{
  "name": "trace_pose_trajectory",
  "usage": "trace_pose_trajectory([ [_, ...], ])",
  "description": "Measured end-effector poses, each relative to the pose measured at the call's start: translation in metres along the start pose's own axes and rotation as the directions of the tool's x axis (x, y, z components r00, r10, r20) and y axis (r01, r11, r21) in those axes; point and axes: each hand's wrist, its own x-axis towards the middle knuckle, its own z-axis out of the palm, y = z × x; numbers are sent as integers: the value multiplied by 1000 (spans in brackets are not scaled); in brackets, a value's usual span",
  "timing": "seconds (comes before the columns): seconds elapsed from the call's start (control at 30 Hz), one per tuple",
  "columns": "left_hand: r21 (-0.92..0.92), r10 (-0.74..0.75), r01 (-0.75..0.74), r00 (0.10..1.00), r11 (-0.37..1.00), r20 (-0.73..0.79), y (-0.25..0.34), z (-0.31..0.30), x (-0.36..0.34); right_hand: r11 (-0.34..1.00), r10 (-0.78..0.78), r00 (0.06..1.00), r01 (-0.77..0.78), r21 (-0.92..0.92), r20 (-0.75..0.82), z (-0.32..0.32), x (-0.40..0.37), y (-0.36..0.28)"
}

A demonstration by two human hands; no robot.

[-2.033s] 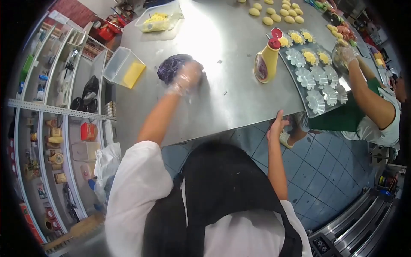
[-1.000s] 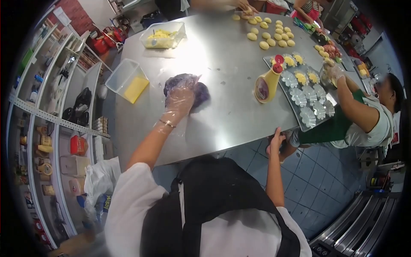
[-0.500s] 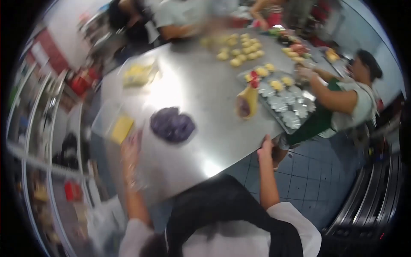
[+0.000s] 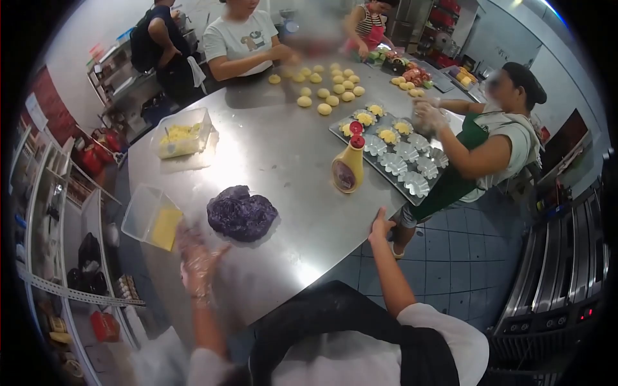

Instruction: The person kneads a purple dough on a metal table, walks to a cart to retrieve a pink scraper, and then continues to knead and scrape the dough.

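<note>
My left hand (image 4: 198,262), in a clear plastic glove, is open over the steel table (image 4: 302,219), thumb held away from the blurred fingers. Just beyond it lies a yellow slab (image 4: 167,229) beside a clear plastic container (image 4: 136,215). A lump of purple dough (image 4: 242,215) rests on the tabletop to the right of this hand. My bare right hand (image 4: 381,226) is at the table's right edge, thumb apart from the fingers, with nothing visible in it. Beyond that hand stands a yellow squeeze bottle (image 4: 348,168) with a red cap.
A tray (image 4: 388,168) holds fluted metal tins, some with yellow filling. A gloved co-worker (image 4: 492,145) stands beside it. Several dough balls (image 4: 324,109) lie farther back, near other people. A tub of shredded yellow food (image 4: 183,138) is at the left; shelves (image 4: 71,296) flank the table.
The view has shifted and sharpened, with more of the room showing at the top. My left thumb now points out toward the purple dough. My right hand stays at the table edge.
</note>
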Motion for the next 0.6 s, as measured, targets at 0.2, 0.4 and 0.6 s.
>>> trace_pose_trajectory([
  [0.2, 367, -81, -36, 951, 930, 298, 62, 43, 49, 990, -96, 995, 98, -106, 22, -6, -9, -6],
  [0.4, 255, -56, -11, 966, 967, 251, 1, 82, 109, 983, -128, 991, 131, -126, 34, -3, -29, -29],
  [0.6, 92, -28, 11, 983, 996, 181, -16, 121, 128, 975, -102, 995, 95, -199, -24, -3, -24, -24],
])
